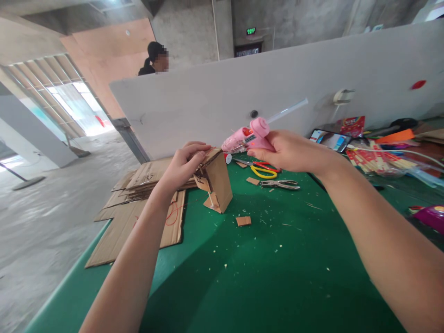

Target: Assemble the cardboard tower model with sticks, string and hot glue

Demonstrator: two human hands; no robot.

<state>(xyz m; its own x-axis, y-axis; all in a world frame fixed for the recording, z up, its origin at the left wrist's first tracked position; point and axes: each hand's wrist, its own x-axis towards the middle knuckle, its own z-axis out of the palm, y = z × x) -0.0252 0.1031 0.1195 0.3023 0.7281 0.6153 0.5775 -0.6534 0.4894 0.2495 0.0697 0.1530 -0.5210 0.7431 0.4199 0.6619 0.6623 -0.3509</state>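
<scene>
My right hand [282, 150] is wrapped round a pink hot glue gun [248, 136], a long clear glue stick [289, 110] jutting from its back. The nozzle points left, at the top edge of a small cardboard structure [222, 182] standing upright on the table. My left hand [187, 164] grips that structure at its upper left, fingers over the top and thumb at the near side; the fingertips are partly hidden. Inside it are a lettered cardboard piece [201, 183] and a thin white stick [211, 200].
Stacked cardboard sheets [145, 178] lie left on the green table [263, 277]. Yellow-and-red-handled scissors [263, 172], metal pliers [280, 185] and a cardboard scrap [243, 221] lie near the structure. Bagged sticks [378, 159] and a phone [329, 139] are right. Behind the partition [194, 101] is a person [152, 58].
</scene>
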